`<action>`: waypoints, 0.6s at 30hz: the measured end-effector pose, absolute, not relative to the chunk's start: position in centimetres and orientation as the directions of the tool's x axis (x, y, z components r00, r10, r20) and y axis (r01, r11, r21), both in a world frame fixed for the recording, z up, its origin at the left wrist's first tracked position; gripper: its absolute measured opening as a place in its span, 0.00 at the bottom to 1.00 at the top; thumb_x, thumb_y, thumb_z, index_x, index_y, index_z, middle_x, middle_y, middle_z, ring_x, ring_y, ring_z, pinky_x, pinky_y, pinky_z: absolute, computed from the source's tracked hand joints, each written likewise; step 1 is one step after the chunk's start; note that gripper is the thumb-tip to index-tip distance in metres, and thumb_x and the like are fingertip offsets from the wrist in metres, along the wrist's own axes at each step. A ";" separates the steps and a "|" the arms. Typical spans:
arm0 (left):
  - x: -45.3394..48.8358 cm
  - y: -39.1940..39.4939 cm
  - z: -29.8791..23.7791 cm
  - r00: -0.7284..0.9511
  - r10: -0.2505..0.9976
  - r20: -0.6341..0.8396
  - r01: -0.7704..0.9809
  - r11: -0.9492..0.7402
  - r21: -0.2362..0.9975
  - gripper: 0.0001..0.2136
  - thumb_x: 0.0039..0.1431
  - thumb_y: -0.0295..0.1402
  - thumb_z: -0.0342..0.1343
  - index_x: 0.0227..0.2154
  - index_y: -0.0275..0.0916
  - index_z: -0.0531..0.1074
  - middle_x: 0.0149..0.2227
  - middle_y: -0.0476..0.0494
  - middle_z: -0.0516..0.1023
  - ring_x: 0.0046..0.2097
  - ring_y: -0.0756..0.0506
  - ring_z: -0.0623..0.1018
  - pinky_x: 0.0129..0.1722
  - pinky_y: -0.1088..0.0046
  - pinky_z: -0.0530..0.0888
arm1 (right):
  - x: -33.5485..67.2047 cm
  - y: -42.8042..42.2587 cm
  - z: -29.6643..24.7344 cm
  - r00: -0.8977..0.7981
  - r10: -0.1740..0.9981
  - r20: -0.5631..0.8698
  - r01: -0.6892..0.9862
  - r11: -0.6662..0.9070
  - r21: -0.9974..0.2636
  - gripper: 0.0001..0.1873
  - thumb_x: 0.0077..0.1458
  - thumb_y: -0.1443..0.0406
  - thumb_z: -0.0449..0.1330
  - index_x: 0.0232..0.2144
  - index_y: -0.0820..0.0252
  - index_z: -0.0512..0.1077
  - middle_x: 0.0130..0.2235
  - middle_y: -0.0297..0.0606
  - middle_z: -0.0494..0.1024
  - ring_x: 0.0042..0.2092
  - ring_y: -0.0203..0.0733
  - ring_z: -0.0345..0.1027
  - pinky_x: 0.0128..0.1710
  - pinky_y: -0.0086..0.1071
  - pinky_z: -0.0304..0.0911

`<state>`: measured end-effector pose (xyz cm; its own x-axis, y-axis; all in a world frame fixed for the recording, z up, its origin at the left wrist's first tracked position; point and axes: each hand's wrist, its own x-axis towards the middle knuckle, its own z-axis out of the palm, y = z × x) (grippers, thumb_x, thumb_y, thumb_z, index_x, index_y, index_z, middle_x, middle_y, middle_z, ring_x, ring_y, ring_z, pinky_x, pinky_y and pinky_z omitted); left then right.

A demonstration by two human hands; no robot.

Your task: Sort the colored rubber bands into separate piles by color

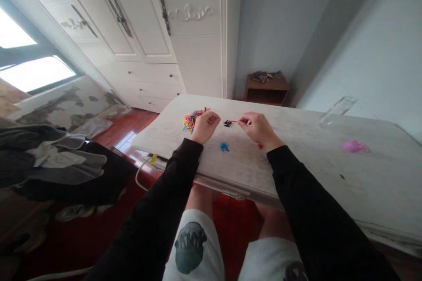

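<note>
My left hand [206, 127] is closed in a pinch beside a heap of small multicoloured pieces [189, 121]; what its fingertips hold, if anything, I cannot make out. My right hand [257, 129] pinches one end of a thin red piece [234, 121], which points left toward a small cluster of black pieces [227, 123] between the hands. Nearer to me lies a little group of blue pieces [224, 146]. Some red pieces [260, 146] show partly under my right wrist. All these pieces are too small to name their kind.
The white table [310, 158] stretches to the right. On it are a clear glass container [338, 112], lying tilted near the wall, and a pink pouch-like object [355, 145]. Behind stand a white wardrobe [198, 52] and a brown bedside cabinet [267, 88]. A white cable [137, 175] hangs at the left edge.
</note>
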<state>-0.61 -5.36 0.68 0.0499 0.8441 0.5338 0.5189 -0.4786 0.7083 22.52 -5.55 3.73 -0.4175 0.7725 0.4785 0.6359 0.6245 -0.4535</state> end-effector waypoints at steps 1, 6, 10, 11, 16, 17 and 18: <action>-0.9 -5.1 0.5 -0.031 0.847 0.531 0.538 -0.434 0.723 0.05 0.58 0.32 0.57 0.29 0.39 0.75 0.26 0.49 0.77 0.29 0.49 0.74 0.32 0.73 0.70 | 23.0 -5.4 3.9 -0.385 0.781 0.491 0.645 0.609 -0.462 0.09 0.60 0.66 0.60 0.29 0.60 0.78 0.33 0.41 0.82 0.35 0.43 0.72 0.39 0.33 0.62; -1.9 -4.2 -0.7 -0.216 0.831 0.512 0.645 -0.272 0.714 0.02 0.49 0.29 0.59 0.24 0.40 0.72 0.22 0.50 0.75 0.26 0.48 0.71 0.29 0.72 0.67 | 25.2 -5.0 4.4 -0.269 0.831 0.488 0.693 0.518 -0.501 0.06 0.56 0.67 0.62 0.29 0.60 0.79 0.34 0.42 0.84 0.34 0.43 0.74 0.37 0.34 0.64; -2.3 -4.4 -1.0 -0.134 0.856 0.499 0.717 -0.264 0.645 0.05 0.42 0.27 0.60 0.21 0.42 0.71 0.22 0.49 0.74 0.26 0.46 0.71 0.30 0.70 0.66 | 25.7 -5.2 4.9 -0.244 0.850 0.466 0.722 0.480 -0.498 0.06 0.55 0.68 0.62 0.29 0.60 0.80 0.35 0.43 0.84 0.34 0.43 0.74 0.37 0.35 0.65; -2.4 -4.5 -1.0 -0.121 0.863 0.491 0.735 -0.255 0.628 0.05 0.41 0.27 0.61 0.21 0.42 0.71 0.22 0.49 0.74 0.27 0.46 0.71 0.30 0.70 0.66 | 25.8 -5.2 5.0 -0.238 0.852 0.467 0.728 0.475 -0.494 0.06 0.54 0.68 0.62 0.28 0.60 0.80 0.34 0.42 0.84 0.33 0.43 0.74 0.37 0.35 0.65; -2.3 -4.7 -0.9 -0.117 0.892 0.436 0.778 -0.191 0.599 0.07 0.41 0.25 0.60 0.23 0.42 0.70 0.24 0.48 0.76 0.29 0.44 0.73 0.35 0.67 0.67 | 26.9 -5.5 5.8 -0.226 0.864 0.449 0.763 0.444 -0.470 0.06 0.52 0.69 0.61 0.28 0.60 0.80 0.30 0.40 0.82 0.32 0.43 0.74 0.36 0.35 0.63; -2.3 -4.7 -0.9 -0.117 0.891 0.438 0.775 -0.194 0.602 0.07 0.42 0.24 0.60 0.24 0.42 0.70 0.25 0.48 0.77 0.30 0.44 0.74 0.36 0.67 0.68 | 27.3 -5.6 6.0 -0.251 0.873 0.418 0.772 0.441 -0.457 0.06 0.51 0.70 0.62 0.28 0.60 0.80 0.29 0.39 0.82 0.32 0.42 0.73 0.35 0.35 0.63; -2.2 -4.7 -0.9 -0.116 0.887 0.447 0.771 -0.204 0.604 0.07 0.43 0.24 0.59 0.25 0.42 0.69 0.26 0.48 0.77 0.30 0.43 0.74 0.37 0.66 0.68 | 27.8 -5.7 6.2 -0.283 0.884 0.371 0.778 0.438 -0.450 0.06 0.50 0.70 0.62 0.27 0.59 0.80 0.28 0.39 0.81 0.31 0.42 0.73 0.35 0.35 0.63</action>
<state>-2.21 -4.68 -0.93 -0.1157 0.8869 0.4472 0.7706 -0.2039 0.6038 27.79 -5.67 6.23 -0.2830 0.8845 0.3710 0.7784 0.4378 -0.4500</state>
